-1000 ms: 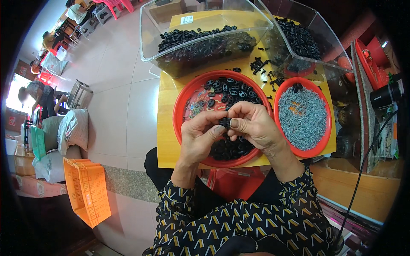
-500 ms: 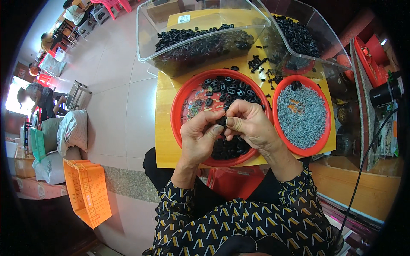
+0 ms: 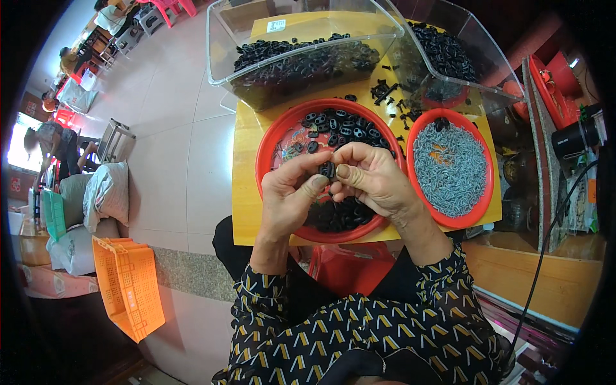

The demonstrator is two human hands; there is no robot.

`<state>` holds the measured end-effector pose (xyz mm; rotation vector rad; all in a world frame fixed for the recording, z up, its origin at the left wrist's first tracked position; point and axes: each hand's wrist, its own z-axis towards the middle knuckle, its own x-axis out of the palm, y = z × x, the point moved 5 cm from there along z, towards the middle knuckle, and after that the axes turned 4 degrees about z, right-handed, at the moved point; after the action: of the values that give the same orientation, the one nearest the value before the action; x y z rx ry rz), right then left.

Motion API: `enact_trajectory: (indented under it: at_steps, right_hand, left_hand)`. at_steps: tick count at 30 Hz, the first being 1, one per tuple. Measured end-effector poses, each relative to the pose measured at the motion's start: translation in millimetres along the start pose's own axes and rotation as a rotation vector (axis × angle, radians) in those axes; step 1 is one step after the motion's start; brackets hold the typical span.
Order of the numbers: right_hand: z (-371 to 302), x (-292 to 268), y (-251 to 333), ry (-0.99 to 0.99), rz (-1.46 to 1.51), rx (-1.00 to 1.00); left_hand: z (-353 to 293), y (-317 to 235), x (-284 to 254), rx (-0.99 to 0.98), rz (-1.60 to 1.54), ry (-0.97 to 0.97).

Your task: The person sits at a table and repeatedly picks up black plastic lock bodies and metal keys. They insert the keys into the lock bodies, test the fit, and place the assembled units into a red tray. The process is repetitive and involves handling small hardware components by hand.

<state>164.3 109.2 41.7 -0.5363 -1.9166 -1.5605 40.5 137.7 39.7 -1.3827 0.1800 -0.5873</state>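
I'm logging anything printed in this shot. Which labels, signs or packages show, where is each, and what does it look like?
Sticker label: small white rectangle with dark print, on the yellow table seen through the clear bin.
Sacks: pale, tied, on the floor at far left beside an orange crate.
No screens or signs can be made out.

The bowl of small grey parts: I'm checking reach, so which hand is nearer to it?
Right. The right hand is just beside the grey-parts bowl, over the neighbouring red bowl; the left hand lies farther left.
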Motion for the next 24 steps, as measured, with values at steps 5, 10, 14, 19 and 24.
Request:
enact_trajectory:
  at_steps: [5,10,14,19,24]
  right_hand:
    - [-2.0,-1.9,3.0,-0.035,-0.172,-0.060]
    - [-11.5,0.8,19.6,-0.138,-0.310,-0.046]
    - [-18.1,-21.4,125.3,-0.334,-0.463,-0.563]
    - [-40.8,-43.3,178.8,-0.695,-0.827,-0.901]
    - [-37.9,0.2,90.9,-0.417,-1.432,-0.624]
  left_hand:
    - [-0.2,-2.3,7.8,-0.031,0.048,0.034]
    - [-0.4,-8.4,1.4,0.001,0.139,0.025]
    - [3.3,-4.1,-21.9,-0.035,0.327,-0.130]
    - [7.7,-9.8,-28.2,0.018,0.738,-0.099]
    - [8.6,-8.9,-23.6,0.210,0.973,0.056]
